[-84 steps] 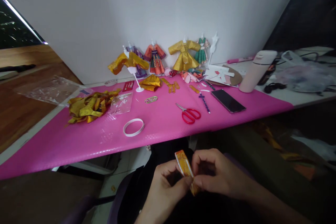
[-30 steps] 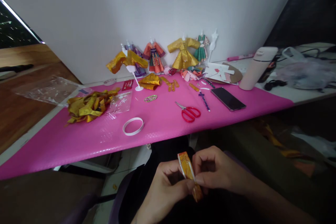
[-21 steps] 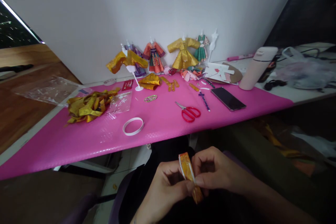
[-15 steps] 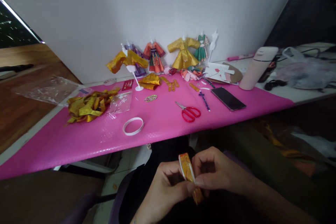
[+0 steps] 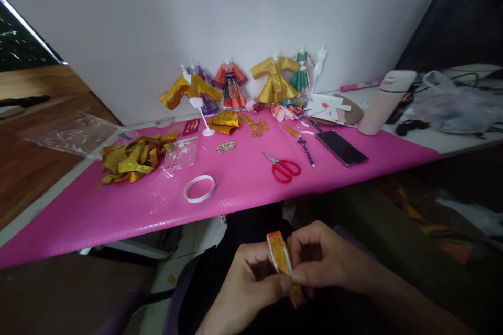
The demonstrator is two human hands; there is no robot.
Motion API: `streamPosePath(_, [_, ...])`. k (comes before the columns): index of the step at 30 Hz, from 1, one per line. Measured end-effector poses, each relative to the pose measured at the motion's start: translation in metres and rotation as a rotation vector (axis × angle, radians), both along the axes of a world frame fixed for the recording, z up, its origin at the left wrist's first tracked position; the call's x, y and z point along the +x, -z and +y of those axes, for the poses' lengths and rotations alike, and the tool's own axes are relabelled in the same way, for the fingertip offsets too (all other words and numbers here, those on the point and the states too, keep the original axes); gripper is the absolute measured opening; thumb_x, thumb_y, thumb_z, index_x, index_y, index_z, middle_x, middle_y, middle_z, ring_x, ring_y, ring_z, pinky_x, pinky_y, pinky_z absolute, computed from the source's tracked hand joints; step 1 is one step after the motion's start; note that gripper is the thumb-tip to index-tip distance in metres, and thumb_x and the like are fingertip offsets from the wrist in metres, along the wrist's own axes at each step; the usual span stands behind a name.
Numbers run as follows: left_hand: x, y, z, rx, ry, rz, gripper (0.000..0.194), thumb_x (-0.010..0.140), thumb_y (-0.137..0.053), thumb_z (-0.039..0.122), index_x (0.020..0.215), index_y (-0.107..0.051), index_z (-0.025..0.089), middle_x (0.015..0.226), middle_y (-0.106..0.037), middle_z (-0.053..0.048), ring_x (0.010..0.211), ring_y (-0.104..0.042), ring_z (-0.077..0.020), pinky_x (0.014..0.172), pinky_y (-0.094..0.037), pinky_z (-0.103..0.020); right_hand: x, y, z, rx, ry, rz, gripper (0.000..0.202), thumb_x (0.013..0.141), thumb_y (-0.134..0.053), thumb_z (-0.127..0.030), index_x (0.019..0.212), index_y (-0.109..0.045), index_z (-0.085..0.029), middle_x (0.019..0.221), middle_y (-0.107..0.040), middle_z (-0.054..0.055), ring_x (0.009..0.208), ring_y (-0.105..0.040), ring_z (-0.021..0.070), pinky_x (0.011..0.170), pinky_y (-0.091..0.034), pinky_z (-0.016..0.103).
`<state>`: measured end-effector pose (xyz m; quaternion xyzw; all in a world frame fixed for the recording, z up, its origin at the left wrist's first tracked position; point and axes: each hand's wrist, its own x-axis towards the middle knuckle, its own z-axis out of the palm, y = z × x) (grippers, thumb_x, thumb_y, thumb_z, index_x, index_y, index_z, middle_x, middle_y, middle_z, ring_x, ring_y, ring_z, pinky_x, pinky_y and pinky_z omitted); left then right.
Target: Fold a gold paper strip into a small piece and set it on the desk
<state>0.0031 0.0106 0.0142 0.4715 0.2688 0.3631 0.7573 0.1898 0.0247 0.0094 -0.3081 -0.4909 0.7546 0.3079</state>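
Note:
Over my lap, both hands pinch a narrow golden-orange patterned fabric strip (image 5: 279,252) with white along its edges. My left hand (image 5: 251,285) grips it from the left, the thumb lying across its middle. From the right, the thumb and fingers of my right hand (image 5: 324,254) pinch the strip's right edge beside the left thumb. The strip tilts, its upper end free and its lower end hanging below the thumbs. Fingers partly hide its middle, and I cannot tell whether it is folded. Red-handled scissors (image 5: 283,169) and a white ring (image 5: 199,189) lie on the table beyond.
The pink-covered table (image 5: 236,178) carries a heap of gold fabric pieces (image 5: 133,158), a phone (image 5: 341,147) and a pale pink bottle (image 5: 387,102). Small dress forms with doll clothes, including a gold dress (image 5: 275,78), stand along the wall. A plastic bag (image 5: 459,107) sits at right.
The fabric strip and my fingers have shifted very slightly, the strip's upper end a touch lower. Both hands keep their pinch on it, and the table things have not moved.

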Motion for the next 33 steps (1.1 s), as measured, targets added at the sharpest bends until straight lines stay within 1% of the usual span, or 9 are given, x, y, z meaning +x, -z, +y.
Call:
streamPosePath(5, [0.0009, -0.0003, 0.0011, -0.010, 0.005, -0.003, 0.016, 0.079, -0.083, 0.031, 0.084, -0.079, 0.017, 0.072, -0.072, -0.001, 0.066, -0.063, -0.0115, 0.067, -0.050, -0.020, -0.0001, 0.0010, 0.0004, 0.000, -0.002, -0.009, 0.022, 0.072, -0.082, -0.027, 0.070, -0.065, -0.014, 0.064, -0.068, 0.001, 0.052, -0.059, 0.0080, 0.050, -0.047, 0.018])
streamPosePath(18, [-0.0003, 0.0012, 0.0008, -0.008, 0.002, 0.014, 0.016, 0.079, -0.082, 0.032, 0.083, -0.078, 0.017, 0.070, -0.068, 0.000, 0.065, -0.060, -0.0116, 0.066, -0.048, -0.021, 0.0004, 0.0003, 0.0012, 0.011, -0.010, -0.037, 0.022, 0.072, -0.082, -0.028, 0.070, -0.065, -0.014, 0.064, -0.068, 0.001, 0.051, -0.059, 0.0083, 0.049, -0.046, 0.019])
streamPosePath(24, [-0.0022, 0.0029, -0.0007, 0.038, -0.005, 0.021, 0.024, 0.079, -0.081, 0.037, 0.086, -0.077, 0.015, 0.073, -0.066, -0.001, 0.068, -0.057, -0.0118, 0.066, -0.046, -0.021, 0.0008, 0.0037, 0.0016, 0.016, 0.000, -0.046, 0.020, 0.072, -0.081, -0.026, 0.070, -0.065, -0.014, 0.061, -0.066, -0.002, 0.048, -0.057, 0.0071, 0.048, -0.044, 0.018])
streamPosePath(30, [-0.0006, 0.0012, 0.0009, 0.069, -0.014, 0.061, 0.019, 0.081, -0.078, 0.034, 0.087, -0.077, 0.016, 0.073, -0.066, -0.002, 0.070, -0.058, -0.0132, 0.067, -0.046, -0.021, -0.0002, 0.0046, 0.0016, 0.008, -0.005, -0.047, 0.026, 0.070, -0.083, -0.032, 0.070, -0.064, -0.015, 0.065, -0.068, 0.000, 0.053, -0.061, 0.0098, 0.051, -0.048, 0.021])
streamPosePath(33, [0.0000, -0.0010, 0.0005, 0.077, -0.027, 0.093, 0.019, 0.081, -0.077, 0.034, 0.084, -0.077, 0.015, 0.074, -0.068, -0.002, 0.069, -0.058, -0.0132, 0.067, -0.046, -0.022, -0.0003, 0.0049, 0.0020, 0.005, -0.002, -0.046, 0.025, 0.071, -0.082, -0.033, 0.071, -0.064, -0.015, 0.067, -0.069, 0.001, 0.054, -0.061, 0.0100, 0.051, -0.049, 0.021])
